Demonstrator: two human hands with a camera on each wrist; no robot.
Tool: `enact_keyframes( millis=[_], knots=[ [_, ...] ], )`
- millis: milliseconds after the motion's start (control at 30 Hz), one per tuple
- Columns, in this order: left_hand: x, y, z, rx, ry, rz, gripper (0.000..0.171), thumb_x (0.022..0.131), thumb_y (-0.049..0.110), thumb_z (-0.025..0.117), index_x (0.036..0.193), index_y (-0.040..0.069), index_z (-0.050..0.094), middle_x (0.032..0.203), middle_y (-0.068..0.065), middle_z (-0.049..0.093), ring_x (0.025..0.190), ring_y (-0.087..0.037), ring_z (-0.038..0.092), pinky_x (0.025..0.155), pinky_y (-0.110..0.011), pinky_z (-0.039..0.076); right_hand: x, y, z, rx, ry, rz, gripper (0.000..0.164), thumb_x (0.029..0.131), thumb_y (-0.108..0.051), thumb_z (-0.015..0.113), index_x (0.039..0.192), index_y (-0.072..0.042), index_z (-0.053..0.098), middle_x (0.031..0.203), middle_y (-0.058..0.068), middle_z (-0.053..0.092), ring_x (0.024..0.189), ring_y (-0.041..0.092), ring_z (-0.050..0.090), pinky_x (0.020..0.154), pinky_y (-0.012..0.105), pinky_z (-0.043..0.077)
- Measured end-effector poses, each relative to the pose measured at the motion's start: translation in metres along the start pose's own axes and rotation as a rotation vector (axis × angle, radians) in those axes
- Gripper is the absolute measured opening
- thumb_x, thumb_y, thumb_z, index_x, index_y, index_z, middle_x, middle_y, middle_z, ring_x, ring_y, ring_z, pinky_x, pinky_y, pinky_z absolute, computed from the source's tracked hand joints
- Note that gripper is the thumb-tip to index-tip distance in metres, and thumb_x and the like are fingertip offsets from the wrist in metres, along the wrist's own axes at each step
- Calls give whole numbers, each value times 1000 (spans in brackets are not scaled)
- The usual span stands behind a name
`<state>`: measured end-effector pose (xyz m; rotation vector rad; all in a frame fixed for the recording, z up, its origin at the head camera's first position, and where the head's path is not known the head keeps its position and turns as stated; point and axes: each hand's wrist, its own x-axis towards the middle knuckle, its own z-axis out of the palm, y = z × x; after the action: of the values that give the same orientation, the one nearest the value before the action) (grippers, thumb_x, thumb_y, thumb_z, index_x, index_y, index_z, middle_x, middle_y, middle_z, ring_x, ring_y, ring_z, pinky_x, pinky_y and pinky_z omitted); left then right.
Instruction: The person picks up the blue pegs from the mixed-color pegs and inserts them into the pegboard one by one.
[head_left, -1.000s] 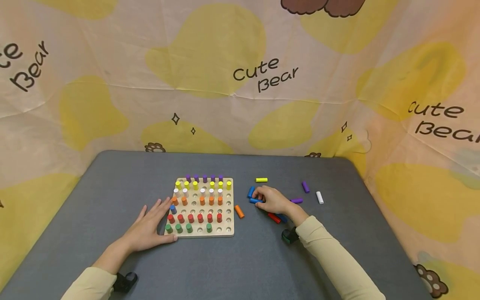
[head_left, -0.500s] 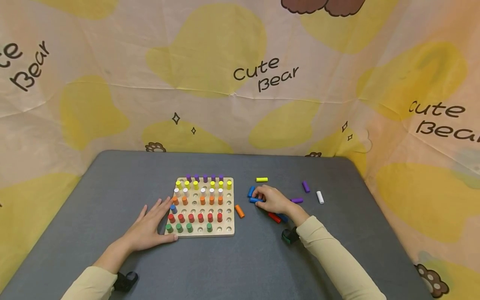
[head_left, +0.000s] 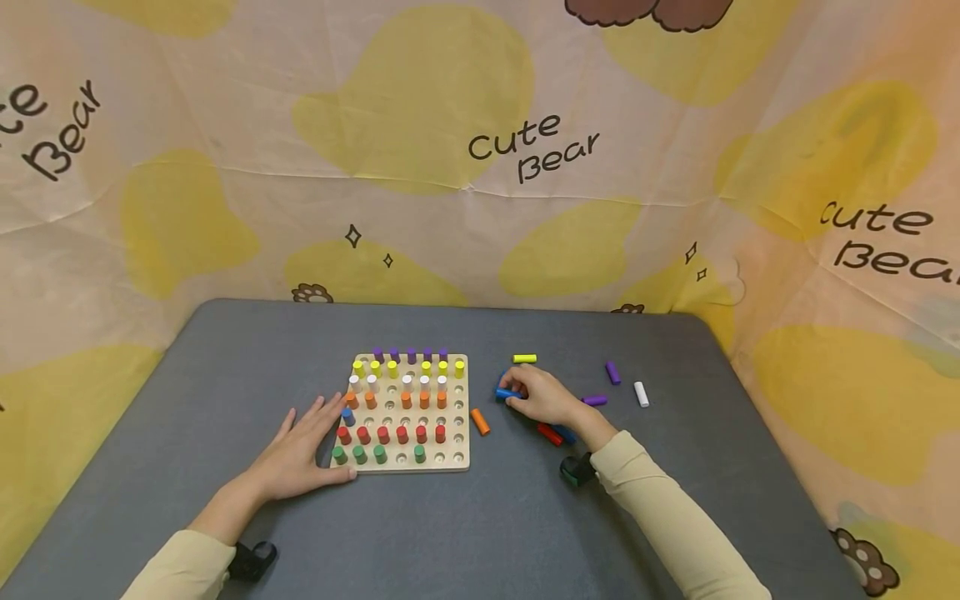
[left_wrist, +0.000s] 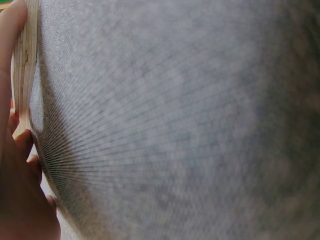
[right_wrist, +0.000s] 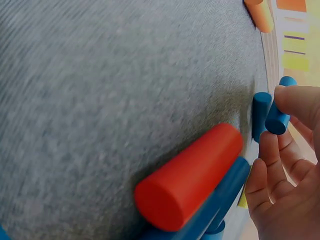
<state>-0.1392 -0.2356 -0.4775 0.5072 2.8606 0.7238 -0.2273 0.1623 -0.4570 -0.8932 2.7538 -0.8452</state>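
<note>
While the left hand (head_left: 296, 462) lay with its fingers spread wide along the left edge of a pale wooden pegboard (head_left: 430, 463), thumb at the near corner, the right hand (head_left: 543, 398) pinched a blue cylindrical peg (right_wrist: 278, 117) between thumb and fingers, to the right of the board. Whether that peg was quite clear of the grey tabletop (head_left: 450, 533) was hard to tell. Just beside it was a second blue peg (right_wrist: 260, 115). An orange peg (head_left: 480, 422) lay between board and right hand; a red peg (head_left: 550, 433) lay near the right wrist.
</note>
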Motion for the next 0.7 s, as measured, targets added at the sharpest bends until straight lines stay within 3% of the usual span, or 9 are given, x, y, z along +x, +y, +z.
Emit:
enact_keyframes(
  millis=[233,700],
  knots=[
    [1,0,0,4,2,2,109,67,68,65,148,12,19,153,-13,19,140,-37,12,107,-62,-1,7,-7,1,9,17,49,16,85,-13,65,100,-15,59,88,-3,58,76,11,51,68,25,44],
    [0,0,0,3,4,5,109,67,67,66,148,12,19,152,-13,20,140,-37,13,107,-61,1,17,-20,8,36,28,65,17,86,-14,64,103,-15,60,94,-4,58,78,9,51,69,24,45]
  ],
)
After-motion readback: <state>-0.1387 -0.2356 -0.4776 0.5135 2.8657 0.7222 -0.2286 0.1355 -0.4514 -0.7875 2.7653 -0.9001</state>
